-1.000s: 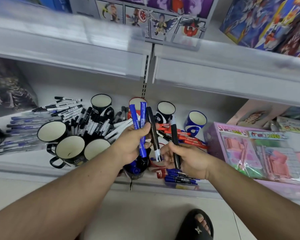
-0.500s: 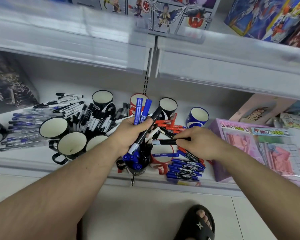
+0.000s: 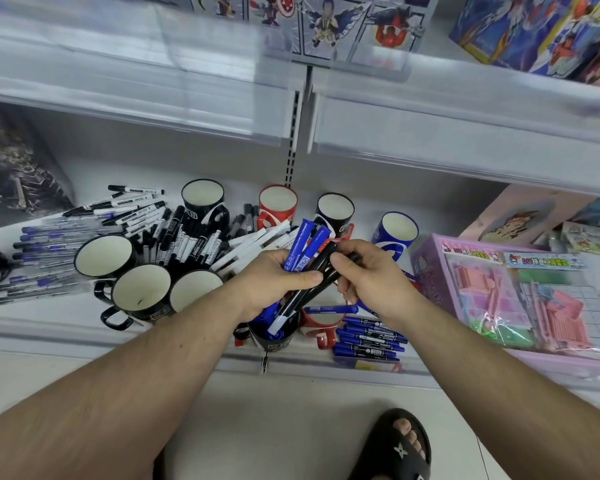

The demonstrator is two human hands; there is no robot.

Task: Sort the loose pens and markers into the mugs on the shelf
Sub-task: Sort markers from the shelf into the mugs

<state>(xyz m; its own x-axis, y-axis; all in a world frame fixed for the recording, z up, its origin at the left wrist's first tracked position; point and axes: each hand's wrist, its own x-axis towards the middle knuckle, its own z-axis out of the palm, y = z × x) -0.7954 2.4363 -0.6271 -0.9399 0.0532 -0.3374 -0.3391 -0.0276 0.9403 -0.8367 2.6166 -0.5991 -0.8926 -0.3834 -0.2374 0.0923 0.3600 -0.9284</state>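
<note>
- On the lower shelf (image 3: pixel 66 327), near its middle, a bundle of markers is gripped in the left hand (image 3: pixel 274 285): two blue markers (image 3: pixel 303 244) point up and away, and a black marker (image 3: pixel 312 275) slants down toward the near edge.
- The upper end of a second black marker (image 3: pixel 352 259) is pinched by the right hand (image 3: pixel 371 278), its fingers curled round it, right beside the left hand's bundle.
- Directly below the left hand, a black mug (image 3: pixel 274 341) already filled with blue markers is seen at the shelf's near edge.
- Just to its right, a red mug (image 3: pixel 323 327) is placed, with one blue marker laid across its rim.
- A row of loose blue markers (image 3: pixel 368 341) is laid to the right of the red mug, near the edge.
- To the left, three black mugs (image 3: pixel 139 292) with white insides are clustered, and loose black-and-white markers (image 3: pixel 187 237) are piled behind them.
- Farther left, slim blue pens (image 3: pixel 45 251) are spread out.
- Along the far side, a black mug (image 3: pixel 203 199), a red mug (image 3: pixel 278 202), another black mug (image 3: pixel 335 211) and a blue mug (image 3: pixel 397 230) are stood.
- At the right, a pink toy pack (image 3: pixel 499 292) is laid.
</note>
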